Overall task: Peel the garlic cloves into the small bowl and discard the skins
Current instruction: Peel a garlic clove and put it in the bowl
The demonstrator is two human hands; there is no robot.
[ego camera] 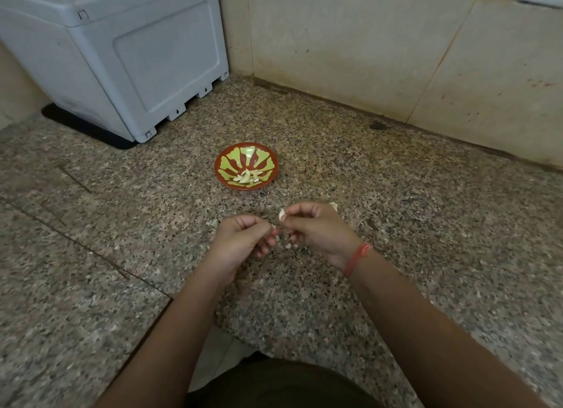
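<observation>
Mid-peel on one clove (282, 215). My right hand (316, 228) pinches it between thumb and forefinger, other fingers curled under. Left hand (243, 240) is just left of it, fingers curled, thumb and forefinger nipping what looks like a bit of skin (273, 225) (tiny, not certain). Both hands hover low over the surface (396, 209), forearms converging from the near edge. Bowl (243, 155) sits just beyond the hands with peeled cloves (248, 176) in it. Loose scraps (288, 246) lie under the hands. Next, I reckon: strip the rest, short reach forward, drop clove in bowl. Scraps need binning after.
</observation>
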